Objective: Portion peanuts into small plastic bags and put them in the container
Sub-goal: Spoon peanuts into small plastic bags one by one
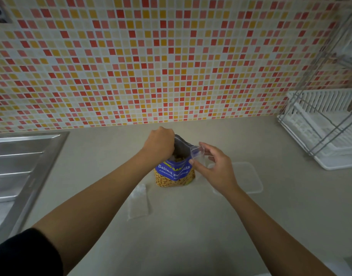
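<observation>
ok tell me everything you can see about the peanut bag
The peanut bag stands upright on the beige counter, mouth open. It looks like glossy plastic: a blue label reading "Salted Peanuts" over a clear lower window packed with peanuts, and a silvery inner lining. The left hand reaches into the mouth; the right hand touches its right edge.

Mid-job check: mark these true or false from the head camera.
1. The left hand reaches into the open peanut bag. True.
2. The right hand is empty. False: it holds a small clear bag beside the peanut bag's mouth.
3. The clear container lies on the counter right of the peanut bag. True.
4. The spare small bags lie in the sink. False: they lie on the counter, in front of the peanut bag.
</observation>
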A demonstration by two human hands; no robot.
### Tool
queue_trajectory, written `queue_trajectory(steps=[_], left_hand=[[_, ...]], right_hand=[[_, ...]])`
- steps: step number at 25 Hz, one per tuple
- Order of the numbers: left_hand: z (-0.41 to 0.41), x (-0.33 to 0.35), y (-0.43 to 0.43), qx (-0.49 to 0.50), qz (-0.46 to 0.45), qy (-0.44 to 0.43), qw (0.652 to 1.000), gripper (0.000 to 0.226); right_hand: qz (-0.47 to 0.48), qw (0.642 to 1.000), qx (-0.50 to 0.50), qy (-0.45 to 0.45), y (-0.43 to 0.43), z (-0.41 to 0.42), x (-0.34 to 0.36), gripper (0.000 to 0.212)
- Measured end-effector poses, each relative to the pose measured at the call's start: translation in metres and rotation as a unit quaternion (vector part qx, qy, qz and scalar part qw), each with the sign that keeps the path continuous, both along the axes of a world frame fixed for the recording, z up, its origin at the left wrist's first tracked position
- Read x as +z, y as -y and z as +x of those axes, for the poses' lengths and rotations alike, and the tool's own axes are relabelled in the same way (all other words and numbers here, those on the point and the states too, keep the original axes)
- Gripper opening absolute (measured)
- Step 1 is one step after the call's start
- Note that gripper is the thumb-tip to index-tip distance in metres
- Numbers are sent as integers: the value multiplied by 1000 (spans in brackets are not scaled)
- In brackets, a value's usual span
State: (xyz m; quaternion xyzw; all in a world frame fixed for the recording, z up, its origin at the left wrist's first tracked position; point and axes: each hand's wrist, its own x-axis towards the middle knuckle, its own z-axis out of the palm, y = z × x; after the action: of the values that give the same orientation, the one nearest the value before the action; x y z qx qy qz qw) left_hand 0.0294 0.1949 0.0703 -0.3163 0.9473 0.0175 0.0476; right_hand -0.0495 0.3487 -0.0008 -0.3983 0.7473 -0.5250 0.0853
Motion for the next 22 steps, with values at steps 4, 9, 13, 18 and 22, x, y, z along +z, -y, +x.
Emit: queue_trajectory(steps=[4,9,13,18,22], left_hand=[[-3,-6,-4,1,48,-14,999,31],[-3,-16,5,78,167,-86,979,19],[3,-16,14,93,222,-114,964,20],[10,-4,31,104,265,-192,939,21],[20,2,33,127,288,-226,922,20]], right_hand=[[8,1000,-1,7,1,1,-2,57],[19,1000,-8,10,-3,3,-6,58],[28,1000,-3,5,-2,0,-5,58],[32,999,0,-13,6,-1,7,59],[29,1000,-6,-6,3,1,5,58]])
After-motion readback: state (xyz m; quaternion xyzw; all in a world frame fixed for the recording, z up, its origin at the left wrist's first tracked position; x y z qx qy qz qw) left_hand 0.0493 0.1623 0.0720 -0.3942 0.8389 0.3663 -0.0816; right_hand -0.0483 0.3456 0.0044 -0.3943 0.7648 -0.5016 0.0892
